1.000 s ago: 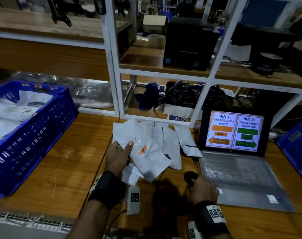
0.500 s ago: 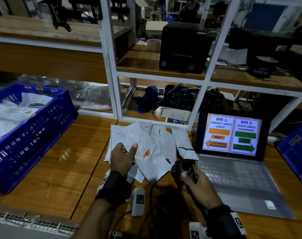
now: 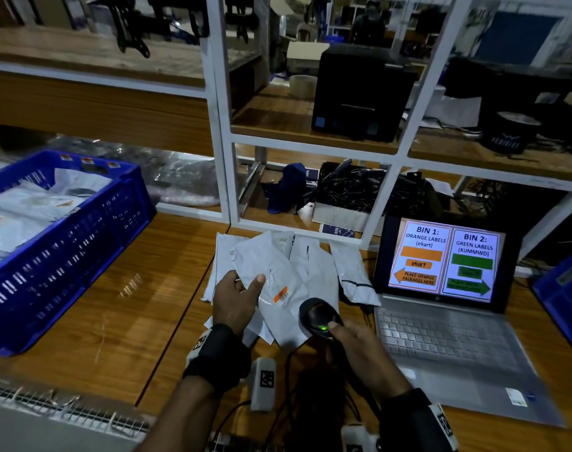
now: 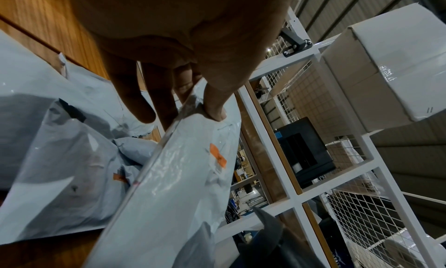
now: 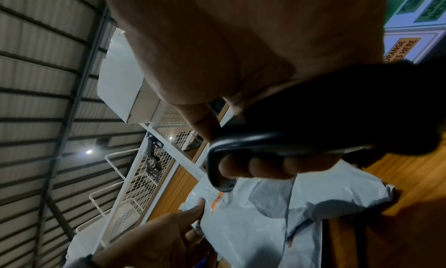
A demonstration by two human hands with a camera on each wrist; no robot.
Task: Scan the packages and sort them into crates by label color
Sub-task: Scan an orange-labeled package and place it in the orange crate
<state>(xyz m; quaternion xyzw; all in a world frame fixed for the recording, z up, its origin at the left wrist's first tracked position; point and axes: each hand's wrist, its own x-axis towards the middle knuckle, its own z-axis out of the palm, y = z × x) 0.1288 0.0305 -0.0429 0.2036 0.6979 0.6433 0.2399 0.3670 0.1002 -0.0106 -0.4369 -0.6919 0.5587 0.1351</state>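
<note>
Head view alone shows scanner point(image 3: 320, 316) lit green in right grip point(image 3: 359, 349); left grip point(image 3: 235, 301) pinches package point(image 3: 278, 288).

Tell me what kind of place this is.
Probably a parcel sorting station in a warehouse: grey mailer packages piled on the bench, a handheld barcode scanner, and a laptop showing bin rules by label color.

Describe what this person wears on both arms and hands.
Both hands, the left hand and the right hand, are bare, without gloves. The forearms show no sleeves. Each wrist carries a broad black strap with a white square-code tag. A white camera block with a black square marker hangs below the left wrist, and a dark cable runs from it.
</note>
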